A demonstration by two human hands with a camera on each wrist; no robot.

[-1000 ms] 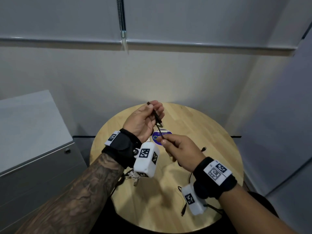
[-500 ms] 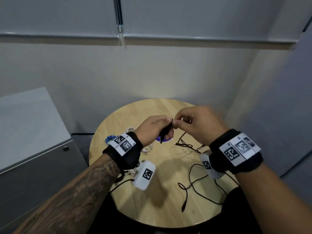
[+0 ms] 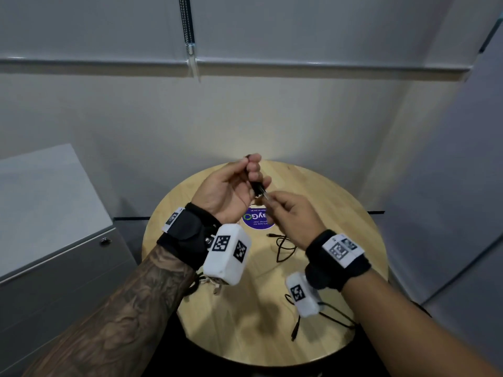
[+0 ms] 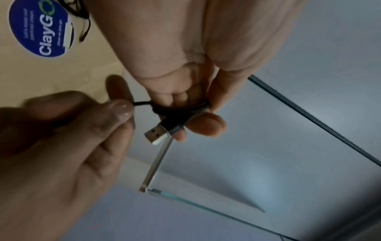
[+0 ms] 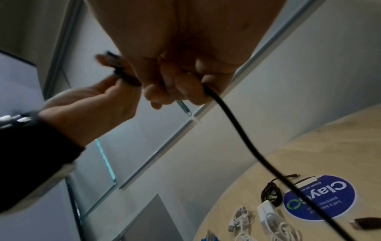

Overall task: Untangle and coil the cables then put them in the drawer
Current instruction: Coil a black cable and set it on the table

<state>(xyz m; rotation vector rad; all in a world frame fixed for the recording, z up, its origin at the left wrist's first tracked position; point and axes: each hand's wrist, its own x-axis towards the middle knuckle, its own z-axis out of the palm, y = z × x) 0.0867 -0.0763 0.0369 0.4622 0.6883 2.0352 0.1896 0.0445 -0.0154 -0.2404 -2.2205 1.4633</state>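
Observation:
A thin black USB cable is partly wound into a small coil. My left hand grips that coil above the round wooden table. The cable's USB plug sticks out below the left fingers. Just right of the coil, my right hand pinches the same cable between thumb and forefinger. In the right wrist view the black cable runs from the right fingers down to the table. Its loose slack lies under my hands, and its far end rests near the front edge.
A grey drawer cabinet with a round lock stands left of the table. On the table lie white cables, a white charger, a dark coiled cable and a blue round sticker. Walls close in behind.
Half a second ago both hands met low, the right hand above the left. Now the left hand is raised palm-up with the coil, and the right hand has come round below and right of it.

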